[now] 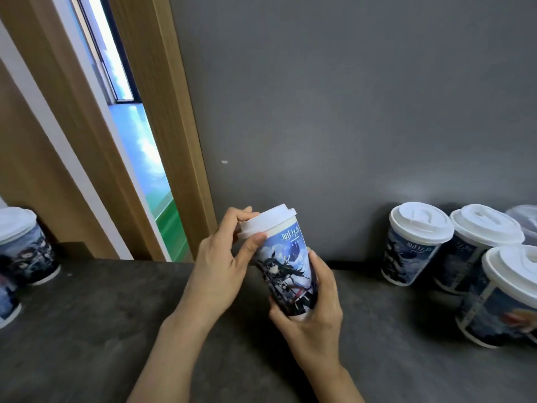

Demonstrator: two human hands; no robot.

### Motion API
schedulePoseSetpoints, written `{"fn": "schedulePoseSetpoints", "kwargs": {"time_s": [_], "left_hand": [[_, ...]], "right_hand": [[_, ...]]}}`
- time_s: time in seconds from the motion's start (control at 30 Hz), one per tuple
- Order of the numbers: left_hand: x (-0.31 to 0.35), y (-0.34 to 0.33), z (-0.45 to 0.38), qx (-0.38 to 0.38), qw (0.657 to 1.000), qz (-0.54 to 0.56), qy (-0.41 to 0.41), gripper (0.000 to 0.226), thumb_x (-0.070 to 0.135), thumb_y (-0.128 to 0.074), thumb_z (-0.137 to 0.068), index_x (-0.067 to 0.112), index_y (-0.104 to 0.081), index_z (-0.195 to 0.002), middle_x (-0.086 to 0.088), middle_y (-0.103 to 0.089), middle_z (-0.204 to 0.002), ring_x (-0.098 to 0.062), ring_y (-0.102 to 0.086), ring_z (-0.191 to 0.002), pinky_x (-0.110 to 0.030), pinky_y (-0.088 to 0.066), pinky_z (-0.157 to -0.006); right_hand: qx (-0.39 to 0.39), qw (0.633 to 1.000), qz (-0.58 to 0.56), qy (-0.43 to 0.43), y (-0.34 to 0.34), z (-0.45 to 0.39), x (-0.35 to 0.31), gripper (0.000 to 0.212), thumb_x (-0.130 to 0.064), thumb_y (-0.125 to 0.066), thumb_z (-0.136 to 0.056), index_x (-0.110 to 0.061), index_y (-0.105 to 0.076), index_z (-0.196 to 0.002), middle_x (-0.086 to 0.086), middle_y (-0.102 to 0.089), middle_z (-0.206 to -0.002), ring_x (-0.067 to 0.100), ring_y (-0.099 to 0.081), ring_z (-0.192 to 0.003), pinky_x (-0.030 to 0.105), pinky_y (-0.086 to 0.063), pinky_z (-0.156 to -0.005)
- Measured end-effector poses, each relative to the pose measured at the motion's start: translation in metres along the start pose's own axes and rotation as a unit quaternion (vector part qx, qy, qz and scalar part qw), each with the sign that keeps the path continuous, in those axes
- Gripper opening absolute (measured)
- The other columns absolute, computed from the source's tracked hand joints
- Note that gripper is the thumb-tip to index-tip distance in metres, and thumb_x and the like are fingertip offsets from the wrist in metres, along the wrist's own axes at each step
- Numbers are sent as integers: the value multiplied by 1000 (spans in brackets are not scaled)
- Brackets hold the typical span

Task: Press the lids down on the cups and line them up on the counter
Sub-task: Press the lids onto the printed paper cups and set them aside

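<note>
We hold a printed paper cup tilted above the dark table, in front of the grey wall. Our right hand grips its base, fingers curled round it. Our left hand pinches the rim of its white lid. Three lidded cups cluster to the right of the held cup, and another lidded cup stands far left.

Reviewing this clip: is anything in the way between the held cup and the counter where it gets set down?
Nothing visible blocks it. The right hand grips the cup low on its body while the left hand pinches its lid. The counter directly below is bare; lidded cups stand off to the right, more at the left edge.
</note>
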State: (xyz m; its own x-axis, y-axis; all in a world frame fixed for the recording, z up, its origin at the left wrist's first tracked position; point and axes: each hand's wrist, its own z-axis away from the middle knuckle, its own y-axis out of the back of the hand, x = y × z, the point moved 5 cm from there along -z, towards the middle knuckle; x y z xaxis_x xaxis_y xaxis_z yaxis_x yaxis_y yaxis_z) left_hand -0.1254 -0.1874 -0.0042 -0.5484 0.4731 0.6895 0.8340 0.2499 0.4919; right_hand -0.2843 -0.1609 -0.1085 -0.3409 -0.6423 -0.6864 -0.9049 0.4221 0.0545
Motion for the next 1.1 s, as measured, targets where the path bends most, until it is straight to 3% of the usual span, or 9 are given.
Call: {"fn": "schedulePoseSetpoints", "kwargs": {"time_s": [0.2, 0.3, 0.4, 0.5, 0.67, 0.77, 0.87, 1.0, 1.1], "left_hand": [[-4, 3, -1, 17, 1000, 24, 4, 24, 49, -43, -92, 34, -48, -110, 16, -53, -141, -13, -54, -126, -46, -55, -90], [-11, 2, 0, 13, 996, 90, 19, 24, 46, -40, -94, 32, -49, -111, 22, -52, -140, -2, -54, -123, -31, -55, -88], [-20, -1, 5, -3, 990, 132, 44, 24, 42, -36, -96, 35, -52, -111, 28, -58, -123, 1, -58, -111, -18, -52, -82], [-28, 0, 8, -26, 994, 90, 46, 21, 33, -39, -100, 44, -50, -114, 34, -58, -112, 5, -56, -110, -14, -49, -83], [-17, 2, 10, -51, 998, 33, -10, 58, 11, -54, -98, 55, -41, -132, 37, -42, -139, 10, -37, -133, -32, -39, -107], [-6, -1, 11, -47, 998, 37, -32, 49, 26, -49, -99, 58, -38, -134, 29, -40, -141, 0, -39, -135, -37, -46, -105], [-1, -5, 9, -41, 999, 17, 2, 40, 55, -49, -92, 62, -37, -130, 25, -44, -129, 2, -47, -123, -22, -56, -84], [-1, -4, 6, 0, 998, 51, 34, 21, 44, -52, -91, 51, -48, -111, 11, -57, -121, -8, -57, -114, -20, -58, -73], [-1, -1, 4, 29, 994, 98, 34, 22, 44, -48, -91, 43, -52, -113, 9, -61, -119, -10, -59, -113, -22, -59, -74]], "right_hand": [[-42, 977, -148, -151, -6, -2, 2, 77, -31, -85, -66, -31, -46, -133, -14, -60, -127, 15, -64, -115, 22, -54, -88], [-168, 839, -372, -360, -24, 0, 1, 71, -55, -78, -72, -18, -59, -130, 8, -68, -122, 31, -70, -98, 31, -57, -73], [-281, 718, -476, -424, -31, 8, -6, 68, -56, -73, -79, -12, -63, -130, 18, -64, -124, 30, -68, -85, 35, -54, -71], [-278, 730, -478, -402, -29, 7, -4, 64, -51, -78, -76, -14, -66, -127, 15, -66, -121, 23, -67, -93, 34, -55, -76], [-203, 807, -415, -368, -25, -4, -1, 83, -42, -81, -72, -16, -48, -144, 13, -61, -137, 27, -62, -120, 34, -53, -90], [-170, 854, -369, -326, -23, -5, 0, 85, -28, -81, -71, -23, -43, -147, 8, -60, -139, 27, -58, -127, 31, -52, -96], [-176, 884, -325, -286, -22, -4, 0, 85, -23, -83, -72, -27, -43, -147, 3, -60, -139, 23, -59, -126, 28, -53, -95], [-178, 871, -344, -302, -22, -4, 1, 86, -27, -83, -69, -31, -45, -145, 2, -61, -137, 24, -60, -125, 31, -54, -94], [-208, 809, -436, -335, -25, -3, -1, 81, -26, -80, -74, -19, -44, -146, 13, -60, -137, 34, -63, -116, 40, -56, -88]]}}
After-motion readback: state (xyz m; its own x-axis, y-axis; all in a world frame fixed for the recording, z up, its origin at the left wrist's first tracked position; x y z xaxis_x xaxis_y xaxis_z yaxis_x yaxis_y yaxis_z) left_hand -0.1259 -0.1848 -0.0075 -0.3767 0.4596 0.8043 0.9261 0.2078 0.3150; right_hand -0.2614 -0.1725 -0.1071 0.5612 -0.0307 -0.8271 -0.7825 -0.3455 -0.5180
